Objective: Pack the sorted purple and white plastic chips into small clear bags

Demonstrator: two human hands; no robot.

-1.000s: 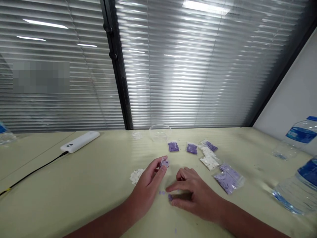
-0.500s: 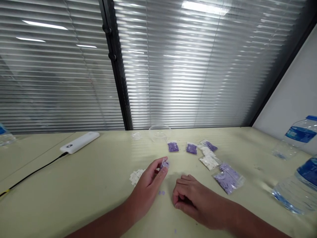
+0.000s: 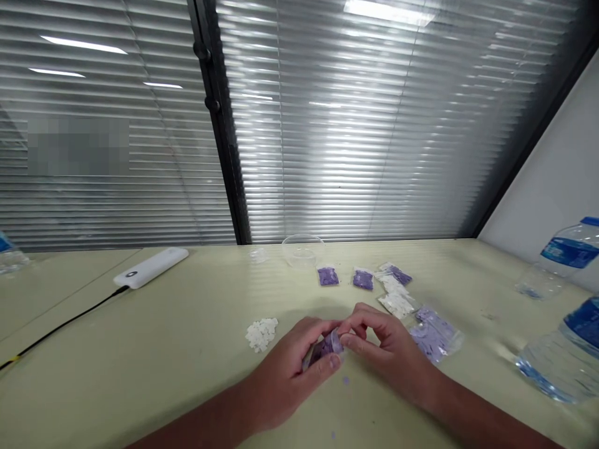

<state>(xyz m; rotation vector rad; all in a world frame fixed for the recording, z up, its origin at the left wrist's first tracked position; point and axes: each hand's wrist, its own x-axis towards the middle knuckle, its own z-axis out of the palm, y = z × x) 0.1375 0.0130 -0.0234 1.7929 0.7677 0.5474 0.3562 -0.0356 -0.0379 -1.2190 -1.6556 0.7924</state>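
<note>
My left hand (image 3: 292,368) and my right hand (image 3: 386,346) meet above the pale table (image 3: 163,349), both pinched on a small purple piece (image 3: 326,347) held between the fingertips. A loose purple bit (image 3: 345,380) lies on the table just below the hands. A pile of small white pieces (image 3: 261,332) sits to the left of my left hand. To the right of my right hand lies a clear bag of pale purple pieces (image 3: 435,340).
Further back lie two small bags of dark purple pieces (image 3: 328,275) (image 3: 363,280), bags of white pieces (image 3: 395,303), and a clear round dish (image 3: 303,251). A white power bank (image 3: 150,267) with a black cable sits at left. Water bottles (image 3: 559,355) stand at right.
My right hand rose off the table and came up to my left hand. My left hand drew back toward me with the purple piece; both hands now pinch it.
</note>
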